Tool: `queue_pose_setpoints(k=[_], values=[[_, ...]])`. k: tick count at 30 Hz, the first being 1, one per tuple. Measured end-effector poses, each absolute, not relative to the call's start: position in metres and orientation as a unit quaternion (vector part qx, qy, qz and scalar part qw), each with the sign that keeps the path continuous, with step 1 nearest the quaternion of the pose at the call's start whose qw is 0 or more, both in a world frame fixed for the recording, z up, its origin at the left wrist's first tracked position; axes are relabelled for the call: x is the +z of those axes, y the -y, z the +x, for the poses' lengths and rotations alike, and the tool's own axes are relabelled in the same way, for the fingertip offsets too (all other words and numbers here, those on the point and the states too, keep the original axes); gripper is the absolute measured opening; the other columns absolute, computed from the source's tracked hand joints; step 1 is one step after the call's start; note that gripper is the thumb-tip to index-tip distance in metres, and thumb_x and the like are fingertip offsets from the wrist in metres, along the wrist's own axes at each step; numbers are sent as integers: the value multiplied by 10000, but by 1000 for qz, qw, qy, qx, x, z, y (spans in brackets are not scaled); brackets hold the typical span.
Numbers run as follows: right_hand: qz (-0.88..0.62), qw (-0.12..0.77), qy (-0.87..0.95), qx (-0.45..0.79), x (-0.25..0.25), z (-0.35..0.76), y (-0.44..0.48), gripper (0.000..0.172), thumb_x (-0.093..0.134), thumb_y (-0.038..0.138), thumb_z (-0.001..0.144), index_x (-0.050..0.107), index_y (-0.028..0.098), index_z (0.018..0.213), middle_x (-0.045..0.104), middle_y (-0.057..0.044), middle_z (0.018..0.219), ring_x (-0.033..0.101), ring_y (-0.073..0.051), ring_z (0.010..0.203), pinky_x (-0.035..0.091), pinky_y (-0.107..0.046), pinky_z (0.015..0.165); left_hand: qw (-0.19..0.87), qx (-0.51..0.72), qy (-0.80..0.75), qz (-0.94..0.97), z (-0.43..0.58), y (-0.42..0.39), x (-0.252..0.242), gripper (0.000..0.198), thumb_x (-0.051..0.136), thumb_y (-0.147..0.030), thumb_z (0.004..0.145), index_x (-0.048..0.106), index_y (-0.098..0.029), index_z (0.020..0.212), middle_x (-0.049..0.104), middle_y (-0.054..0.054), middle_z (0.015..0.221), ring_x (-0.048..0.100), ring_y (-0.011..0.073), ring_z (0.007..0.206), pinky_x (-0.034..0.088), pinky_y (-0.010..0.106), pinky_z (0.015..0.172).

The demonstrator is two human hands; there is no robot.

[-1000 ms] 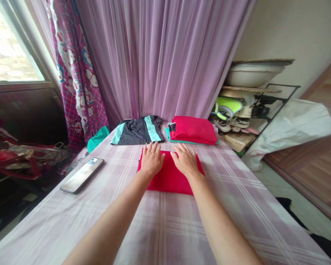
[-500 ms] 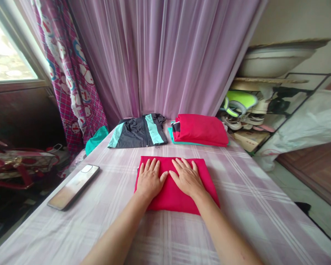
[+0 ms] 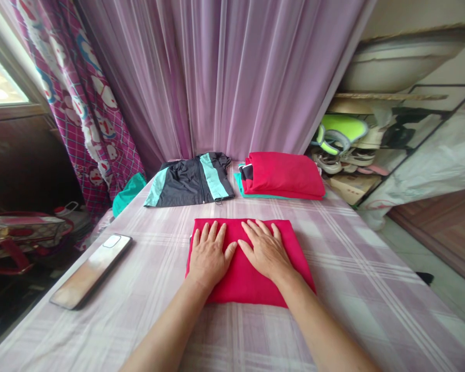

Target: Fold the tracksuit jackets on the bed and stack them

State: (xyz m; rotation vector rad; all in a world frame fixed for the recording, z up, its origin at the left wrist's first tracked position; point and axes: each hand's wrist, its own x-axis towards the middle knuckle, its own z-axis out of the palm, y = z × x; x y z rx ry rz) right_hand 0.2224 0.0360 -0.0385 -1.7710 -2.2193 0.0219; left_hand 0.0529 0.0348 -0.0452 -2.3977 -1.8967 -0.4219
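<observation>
A folded red garment [image 3: 240, 289] lies flat in front of me on the checked cloth. Both palms rest on top of it: my left hand [image 3: 210, 257] on its left half and my right hand [image 3: 265, 248] on its right half, fingers stretched and slightly spread, thumbs nearly meeting. Neither hand grips anything. Behind it on the right is a stack of folded clothes with a red piece [image 3: 284, 175] on top and a teal piece [image 3: 238, 182] beneath. To the left of that stack lies a dark jacket [image 3: 186, 181] with light teal bands.
A phone [image 3: 91, 271] lies on the left part of the checked tablecloth [image 3: 147, 289]. Purple curtains [image 3: 232, 77] hang behind the table. At right stands a rack with shoes [image 3: 327, 163], a bright green visor [image 3: 344, 129] and a large basin [image 3: 399, 67].
My view has shifted slightly closer to the table. Both hands stay flat on the folded red garment, which keeps its shape.
</observation>
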Motion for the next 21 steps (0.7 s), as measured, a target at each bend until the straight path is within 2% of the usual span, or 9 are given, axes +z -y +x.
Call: queue_pose_setpoints(k=[21], values=[[-619,173,765,20,-36,225,-34,478,400,390,979,526,214,1405,535,-81,1455,399,-264,1393,199,-545,1163,31,-138,609,-780,53,-35,-40,568,373,-541,968,510,-227,1421,479,89,1507,393,300,1410,294,527,1166]])
